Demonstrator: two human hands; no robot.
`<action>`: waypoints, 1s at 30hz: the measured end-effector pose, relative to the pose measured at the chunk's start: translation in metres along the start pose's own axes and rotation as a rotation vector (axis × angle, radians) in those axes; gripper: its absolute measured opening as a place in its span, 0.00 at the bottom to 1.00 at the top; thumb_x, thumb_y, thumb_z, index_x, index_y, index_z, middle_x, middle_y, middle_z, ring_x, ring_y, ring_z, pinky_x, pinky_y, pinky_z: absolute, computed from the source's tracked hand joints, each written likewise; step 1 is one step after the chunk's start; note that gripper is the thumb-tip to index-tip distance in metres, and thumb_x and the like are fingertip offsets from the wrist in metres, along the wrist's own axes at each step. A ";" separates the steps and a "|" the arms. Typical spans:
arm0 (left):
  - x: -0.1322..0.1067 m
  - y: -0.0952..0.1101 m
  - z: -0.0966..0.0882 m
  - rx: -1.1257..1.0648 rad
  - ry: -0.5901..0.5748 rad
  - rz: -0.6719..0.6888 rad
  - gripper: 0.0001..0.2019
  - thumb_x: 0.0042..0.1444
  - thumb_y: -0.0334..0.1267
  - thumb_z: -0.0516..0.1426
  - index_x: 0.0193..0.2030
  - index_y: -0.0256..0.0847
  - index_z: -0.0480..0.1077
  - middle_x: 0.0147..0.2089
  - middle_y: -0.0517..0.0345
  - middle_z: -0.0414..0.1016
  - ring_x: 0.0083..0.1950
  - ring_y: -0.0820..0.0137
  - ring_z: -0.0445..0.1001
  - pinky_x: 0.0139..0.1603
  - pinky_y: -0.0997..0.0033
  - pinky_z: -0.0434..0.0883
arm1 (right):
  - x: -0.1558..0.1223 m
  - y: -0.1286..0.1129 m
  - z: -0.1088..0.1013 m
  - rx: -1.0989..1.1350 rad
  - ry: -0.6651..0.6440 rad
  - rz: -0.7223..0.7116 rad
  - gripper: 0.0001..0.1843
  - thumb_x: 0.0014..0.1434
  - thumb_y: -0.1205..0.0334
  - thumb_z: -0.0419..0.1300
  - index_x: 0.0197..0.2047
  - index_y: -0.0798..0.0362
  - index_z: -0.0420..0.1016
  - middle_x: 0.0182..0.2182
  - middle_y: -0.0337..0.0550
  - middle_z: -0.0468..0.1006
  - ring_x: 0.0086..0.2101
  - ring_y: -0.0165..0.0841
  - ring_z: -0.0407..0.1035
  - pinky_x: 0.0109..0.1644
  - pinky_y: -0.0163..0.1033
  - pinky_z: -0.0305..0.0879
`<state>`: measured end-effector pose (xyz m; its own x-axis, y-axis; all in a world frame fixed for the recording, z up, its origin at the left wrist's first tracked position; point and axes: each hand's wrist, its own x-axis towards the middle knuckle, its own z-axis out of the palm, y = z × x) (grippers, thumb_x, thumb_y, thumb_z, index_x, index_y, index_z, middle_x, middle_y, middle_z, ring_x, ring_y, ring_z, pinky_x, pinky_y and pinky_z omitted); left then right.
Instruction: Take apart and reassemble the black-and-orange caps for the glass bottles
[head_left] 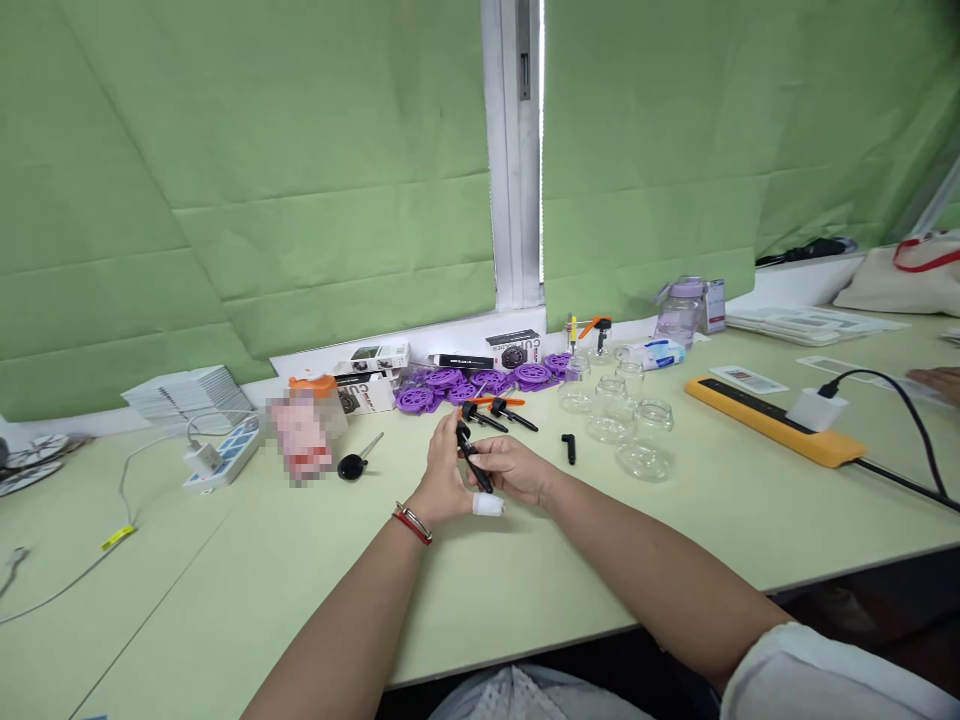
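Slim black pump nozzle (474, 462), angled between both hands.

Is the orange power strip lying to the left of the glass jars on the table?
No, the orange power strip lies to the right of the glass jars, with a white plug in it.

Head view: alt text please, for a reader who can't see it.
Both hands, left hand and right hand, hold a small black pump part over a pale green table. Behind lie purple discs, more black pump parts and clear glass jars; an orange power strip sits at right.
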<state>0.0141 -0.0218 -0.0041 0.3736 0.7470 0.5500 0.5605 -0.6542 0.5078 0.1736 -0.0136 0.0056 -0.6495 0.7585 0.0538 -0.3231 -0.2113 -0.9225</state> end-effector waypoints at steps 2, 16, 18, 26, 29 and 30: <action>0.000 0.001 -0.001 -0.003 0.001 0.004 0.68 0.27 0.55 0.68 0.70 0.41 0.31 0.67 0.35 0.40 0.68 0.43 0.42 0.63 0.41 0.50 | 0.000 0.000 -0.001 0.009 -0.004 0.004 0.19 0.42 0.54 0.70 0.32 0.60 0.73 0.22 0.41 0.75 0.22 0.26 0.65 0.28 0.33 0.57; 0.001 0.020 -0.007 0.099 0.191 -0.048 0.56 0.28 0.47 0.68 0.65 0.41 0.48 0.60 0.43 0.59 0.59 0.49 0.62 0.58 0.47 0.61 | 0.001 0.002 0.000 0.058 -0.005 -0.015 0.23 0.43 0.51 0.71 0.34 0.60 0.75 0.24 0.41 0.76 0.23 0.25 0.66 0.27 0.31 0.57; 0.001 0.021 -0.008 0.071 0.190 -0.079 0.55 0.29 0.46 0.68 0.65 0.43 0.48 0.59 0.43 0.59 0.58 0.51 0.63 0.57 0.49 0.63 | 0.001 0.003 -0.001 0.060 -0.006 -0.031 0.23 0.43 0.50 0.71 0.34 0.60 0.75 0.25 0.41 0.76 0.23 0.25 0.66 0.28 0.31 0.58; 0.001 0.025 -0.017 -0.016 0.132 -0.169 0.52 0.29 0.40 0.69 0.63 0.44 0.50 0.54 0.46 0.64 0.54 0.56 0.67 0.54 0.53 0.64 | 0.009 0.000 -0.019 -0.082 0.120 -0.049 0.24 0.43 0.49 0.70 0.36 0.59 0.74 0.23 0.40 0.76 0.20 0.25 0.64 0.27 0.33 0.60; 0.003 0.027 -0.024 -0.101 0.140 -0.240 0.48 0.30 0.39 0.69 0.60 0.45 0.52 0.52 0.49 0.67 0.50 0.60 0.69 0.52 0.57 0.66 | 0.015 0.001 -0.039 -0.207 0.348 -0.135 0.18 0.47 0.51 0.66 0.34 0.58 0.73 0.21 0.39 0.74 0.19 0.25 0.62 0.24 0.33 0.60; 0.004 0.028 -0.027 -0.139 0.136 -0.273 0.47 0.31 0.39 0.69 0.59 0.45 0.53 0.50 0.50 0.68 0.48 0.62 0.70 0.50 0.58 0.66 | 0.017 0.002 -0.046 -0.276 0.434 -0.144 0.15 0.49 0.53 0.65 0.33 0.57 0.72 0.22 0.39 0.74 0.19 0.25 0.61 0.25 0.33 0.61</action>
<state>0.0113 -0.0404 0.0304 0.1163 0.8804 0.4598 0.5167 -0.4490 0.7290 0.1936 0.0275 -0.0125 -0.2483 0.9656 0.0778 -0.1572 0.0391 -0.9868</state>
